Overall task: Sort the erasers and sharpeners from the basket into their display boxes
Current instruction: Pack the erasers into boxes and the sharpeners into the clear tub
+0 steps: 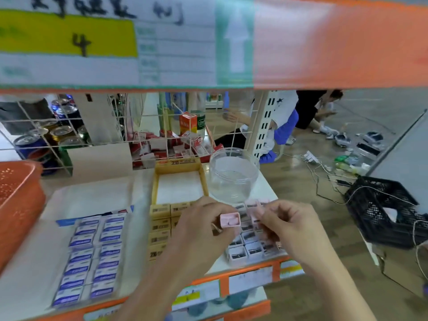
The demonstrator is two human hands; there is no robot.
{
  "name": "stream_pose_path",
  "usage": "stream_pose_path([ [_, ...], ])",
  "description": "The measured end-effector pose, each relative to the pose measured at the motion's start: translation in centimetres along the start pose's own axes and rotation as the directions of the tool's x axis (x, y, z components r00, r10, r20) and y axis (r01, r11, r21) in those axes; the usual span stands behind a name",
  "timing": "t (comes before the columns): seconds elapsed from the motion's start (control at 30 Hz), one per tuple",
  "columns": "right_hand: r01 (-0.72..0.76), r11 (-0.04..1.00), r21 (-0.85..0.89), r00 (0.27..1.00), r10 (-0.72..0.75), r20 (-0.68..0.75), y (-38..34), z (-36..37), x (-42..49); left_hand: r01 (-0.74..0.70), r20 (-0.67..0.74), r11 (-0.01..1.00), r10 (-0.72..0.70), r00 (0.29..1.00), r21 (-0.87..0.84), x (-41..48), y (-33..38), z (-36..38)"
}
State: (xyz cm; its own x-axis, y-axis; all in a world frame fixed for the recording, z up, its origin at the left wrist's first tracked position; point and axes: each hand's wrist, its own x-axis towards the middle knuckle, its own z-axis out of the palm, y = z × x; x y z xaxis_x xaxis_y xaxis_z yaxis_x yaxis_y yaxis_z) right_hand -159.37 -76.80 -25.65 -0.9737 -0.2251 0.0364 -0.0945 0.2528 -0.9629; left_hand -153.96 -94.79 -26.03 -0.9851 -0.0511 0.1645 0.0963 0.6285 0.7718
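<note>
1. Left hand (pixel 199 224) sits over the white shelf (pixel 76 193), fingers closed round a small pink sharpener (pixel 229 220) w/ its open end facing the camera.
2. Right hand (pixel 286 224) is just beside it, fingers curled in on a second pink piece (pixel 254 207); blurred, so can't tell exactly what it is or how firm the grip is.
3. Both hands hover above a block of pale sharpeners (pixel 250 246) packed in rows at the shelf's front right, near the edge.
4. Yellow display box (pixel 157 181) stands mid-shelf: back part bare, front part filled w/ yellow-wrapped erasers (pixel 159 228) in stacked rows, partly hidden by the left forearm.
5. Left of that, blue-and-white erasers (pixel 92 256) lie in two columns running toward the shelf front.
6. Orange basket (pixel 16 205) sits at the far left edge, only partly in view; contents can't be made out.
7. Clear plastic jar (pixel 234 174), lid off, stands behind the sharpeners, just right of the yellow box.
8. Behind the shelf a wire grid (pixel 69 135) shows cans and red-white packs on the other side.
9. Black crate (pixel 382 205) w/ cables sits on the floor to the right; a person (pixel 284 121) crouches further back.
</note>
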Motion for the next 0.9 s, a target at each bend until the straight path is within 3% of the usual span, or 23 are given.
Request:
stream_pose_path([
  [0.17,-0.029,0.998,-0.055,0.999,0.027,-0.035,1.2,-1.6,0.4,-0.053,0.026,0.998,0.052,0.998,0.029,0.3,1.1,1.0],
  [0.27,-0.061,0.998,-0.028,0.998,0.061,-0.007,1.7,-2.4,0.7,-0.003,0.027,1.0,0.004,1.0,-0.018,0.5,1.6,1.4],
  [0.5,0.025,0.992,-0.127,1.0,-0.026,-0.013,3.3,-3.2,1.6,0.044,0.041,0.999,-0.045,0.998,0.019,1.6,2.2,2.3],
  [0.7,-0.012,0.992,-0.129,0.999,0.015,0.029,4.0,-4.2,2.6,0.085,0.07,0.996,-0.086,0.994,0.021,2.8,2.1,3.0],
  [0.9,0.073,0.978,-0.195,0.995,-0.06,0.074,4.8,-4.3,3.3,0.04,0.074,0.99,-0.05,0.996,0.132,4.2,2.9,3.7],
])
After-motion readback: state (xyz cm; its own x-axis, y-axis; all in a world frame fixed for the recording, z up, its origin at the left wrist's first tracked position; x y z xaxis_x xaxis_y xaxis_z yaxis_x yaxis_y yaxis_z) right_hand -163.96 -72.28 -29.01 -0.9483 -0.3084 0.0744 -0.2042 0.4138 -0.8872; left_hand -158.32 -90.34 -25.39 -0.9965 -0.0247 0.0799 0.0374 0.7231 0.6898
